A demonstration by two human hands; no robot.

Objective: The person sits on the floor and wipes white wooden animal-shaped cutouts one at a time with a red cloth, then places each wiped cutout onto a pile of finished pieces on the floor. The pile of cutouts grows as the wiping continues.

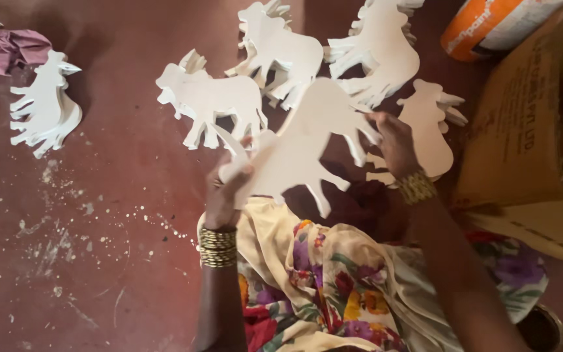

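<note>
Both hands hold one flat white animal-shaped cutout [307, 140] above the lap, tilted, legs pointing down and right. Left hand [226, 186], wrist ringed with stacked gold bangles [217, 246], pinches the cutout's lower left end, thumb over the face, fingers behind. Right hand [393, 143], with a gold bracelet [416, 187], grips the cutout's right edge, fingers closed on it. Beyond, on the dark red floor [99, 195] speckled with white paint, lie stacks of similar white animal cutouts [213, 98]; another stack [43, 111] sits well apart at far left, beside a crumpled mauve cloth [11, 49]. A brown cardboard box [522, 130] stands at right, an orange-and-white tub [496, 23] behind it. Floral fabric [333, 280] covers the lap.
</note>
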